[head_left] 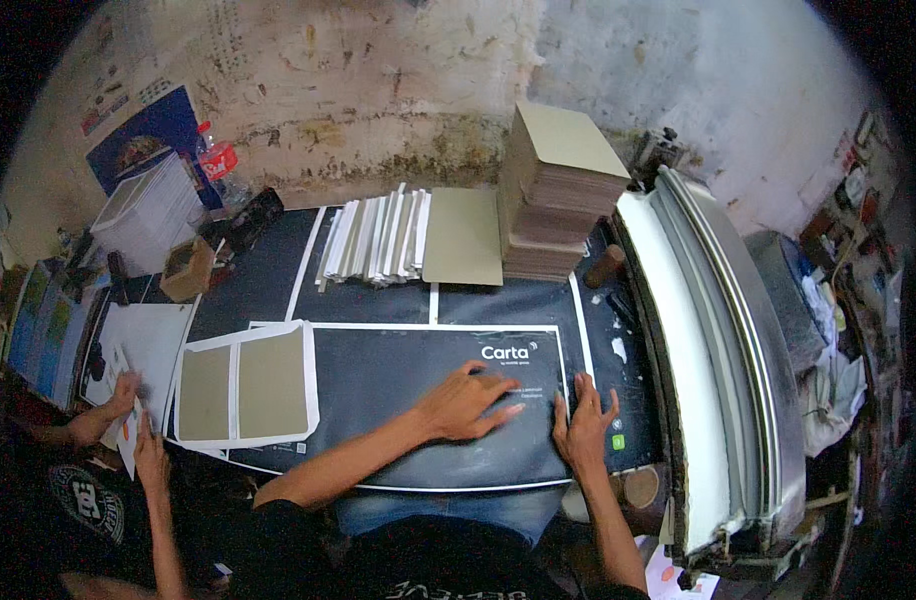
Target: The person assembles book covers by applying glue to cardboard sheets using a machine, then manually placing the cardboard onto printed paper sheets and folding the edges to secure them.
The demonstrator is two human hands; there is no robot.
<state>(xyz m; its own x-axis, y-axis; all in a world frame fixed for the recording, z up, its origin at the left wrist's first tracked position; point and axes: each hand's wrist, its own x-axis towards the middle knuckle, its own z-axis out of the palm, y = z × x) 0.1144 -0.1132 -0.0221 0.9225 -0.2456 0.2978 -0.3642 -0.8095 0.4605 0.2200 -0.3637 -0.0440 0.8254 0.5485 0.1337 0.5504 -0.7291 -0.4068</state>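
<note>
My left hand (466, 405) lies on a black printed sheet (378, 375) with a white border, its fingers stretched out and a little spread. My right hand (585, 428) rests over that sheet's right edge, fingers apart. I see nothing held in either hand. To the left of my left forearm lies a white paper sheet (308, 385) with its margins showing around two grey-brown boards (206, 395), set side by side with a white strip between them.
Beyond my hands stand a tall stack of boards (553, 190), a single board (463, 240) and a row of thin strips (373, 240). A long metal-edged machine (728, 370) borders the right. At left, another person's hands (138, 430) hold a paper piece; a bottle (216, 160) stands behind.
</note>
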